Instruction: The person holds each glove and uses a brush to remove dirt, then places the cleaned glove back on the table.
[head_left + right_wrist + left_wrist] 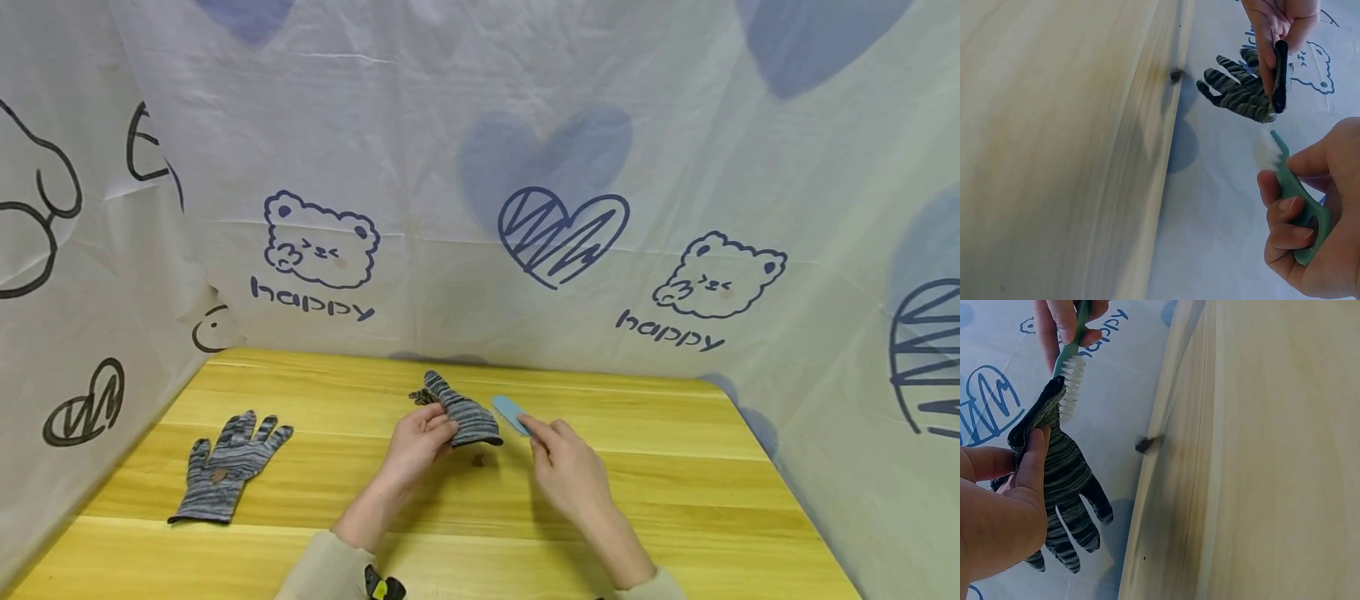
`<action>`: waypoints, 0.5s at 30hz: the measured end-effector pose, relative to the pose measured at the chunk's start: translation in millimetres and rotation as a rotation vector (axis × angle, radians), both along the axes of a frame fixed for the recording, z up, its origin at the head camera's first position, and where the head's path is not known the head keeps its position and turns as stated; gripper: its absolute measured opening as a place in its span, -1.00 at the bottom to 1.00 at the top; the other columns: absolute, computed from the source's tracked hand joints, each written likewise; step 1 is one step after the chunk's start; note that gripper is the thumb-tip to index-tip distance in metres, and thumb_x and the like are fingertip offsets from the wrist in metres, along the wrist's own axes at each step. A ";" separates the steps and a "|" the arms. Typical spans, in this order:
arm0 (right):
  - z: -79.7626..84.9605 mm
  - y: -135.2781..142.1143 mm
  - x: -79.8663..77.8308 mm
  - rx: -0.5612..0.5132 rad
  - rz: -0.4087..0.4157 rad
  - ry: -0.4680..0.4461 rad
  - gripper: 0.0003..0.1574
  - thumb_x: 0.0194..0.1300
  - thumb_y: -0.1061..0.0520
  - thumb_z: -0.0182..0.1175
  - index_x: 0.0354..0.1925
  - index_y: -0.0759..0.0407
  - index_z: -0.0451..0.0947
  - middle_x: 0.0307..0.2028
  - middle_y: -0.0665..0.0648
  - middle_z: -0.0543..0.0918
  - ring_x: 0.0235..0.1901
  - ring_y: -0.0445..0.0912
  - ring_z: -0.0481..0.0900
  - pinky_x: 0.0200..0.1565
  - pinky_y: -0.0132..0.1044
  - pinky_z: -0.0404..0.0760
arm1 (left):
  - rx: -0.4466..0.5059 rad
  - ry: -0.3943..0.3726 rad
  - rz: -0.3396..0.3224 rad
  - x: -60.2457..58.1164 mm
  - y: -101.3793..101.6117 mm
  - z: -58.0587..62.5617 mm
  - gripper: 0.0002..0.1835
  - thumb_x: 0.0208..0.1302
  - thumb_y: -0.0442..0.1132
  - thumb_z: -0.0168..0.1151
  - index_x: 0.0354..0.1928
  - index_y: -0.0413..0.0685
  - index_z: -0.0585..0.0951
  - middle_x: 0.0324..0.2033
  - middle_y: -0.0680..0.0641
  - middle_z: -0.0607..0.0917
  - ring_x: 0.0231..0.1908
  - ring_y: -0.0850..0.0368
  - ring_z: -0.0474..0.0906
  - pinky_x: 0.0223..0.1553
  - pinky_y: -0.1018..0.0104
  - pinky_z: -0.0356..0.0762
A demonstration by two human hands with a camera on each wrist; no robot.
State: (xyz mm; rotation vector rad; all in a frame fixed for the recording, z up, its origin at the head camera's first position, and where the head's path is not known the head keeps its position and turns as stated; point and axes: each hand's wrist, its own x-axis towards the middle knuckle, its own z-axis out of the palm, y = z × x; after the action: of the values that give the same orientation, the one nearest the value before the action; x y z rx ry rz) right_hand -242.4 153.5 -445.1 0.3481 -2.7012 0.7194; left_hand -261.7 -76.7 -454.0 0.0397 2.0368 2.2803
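Observation:
My left hand (420,437) pinches a grey-and-black striped knit glove (467,417) by its dark cuff and holds it up over the table. In the left wrist view the glove (1069,469) hangs with its fingers pointing down. My right hand (570,467) grips a blue-green brush (510,412) by its handle. White bristles (1072,387) face the glove and lie right beside its cuff in the left wrist view; the right wrist view has the brush (1294,194) just below the cuff. A small dark blurred clump (1144,445) shows near the table's edge.
A second striped glove (225,471) lies flat on the yellow wooden table (675,500) at the left, fingers spread, a brown spot (218,475) on its palm. A white printed cloth (435,275) hangs behind the table and along both sides.

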 end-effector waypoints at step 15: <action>-4.8 -18.2 10.7 -0.100 0.168 0.193 -0.48 0.46 0.26 0.24 0.32 -0.04 0.62 -0.22 -0.03 0.58 -0.47 -0.28 0.37 -0.53 -0.43 0.40 | -0.022 -0.001 -0.003 1.6 -0.1 0.9 -0.36 0.53 -0.39 0.09 0.51 -0.56 0.15 0.37 -0.49 0.42 0.36 -0.30 0.43 0.17 0.13 0.63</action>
State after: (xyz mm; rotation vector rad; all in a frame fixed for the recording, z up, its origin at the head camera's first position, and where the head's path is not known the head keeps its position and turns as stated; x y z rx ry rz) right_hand -231.8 135.3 -449.8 0.5934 -2.4656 0.8190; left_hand -260.0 -76.8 -453.0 0.0408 2.0589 2.2556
